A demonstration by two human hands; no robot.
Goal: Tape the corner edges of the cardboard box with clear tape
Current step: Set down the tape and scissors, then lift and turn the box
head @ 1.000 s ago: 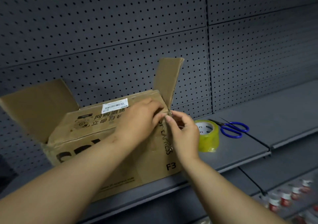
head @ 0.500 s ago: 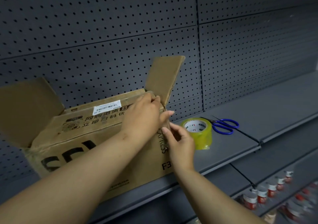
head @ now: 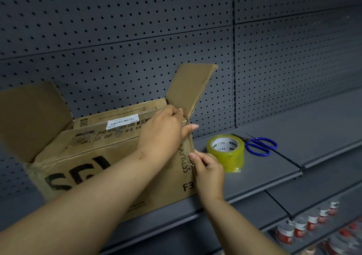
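Head view is showing the right hand (head: 208, 169) pinching clear tape against the cardboard box (head: 117, 162) corner on the shelf (head: 264, 168); above it, the left hand (head: 164, 132) is pressing flat. Stiff card, probably light; tape roll (head: 226, 151) sitting just beyond.

Your left hand (head: 163, 131) was up high, palm down, fingers curled over and the thumb poking out to the right. That forearm came in long from the bottom left, bare, reaching up and across. Your right hand (head: 208, 169) sat lower and just to the right, back of it facing you, fingers (head: 193, 156) bunched and pressing forward. Its forearm rose from the bottom right. The two hands were close but apart, left above right.
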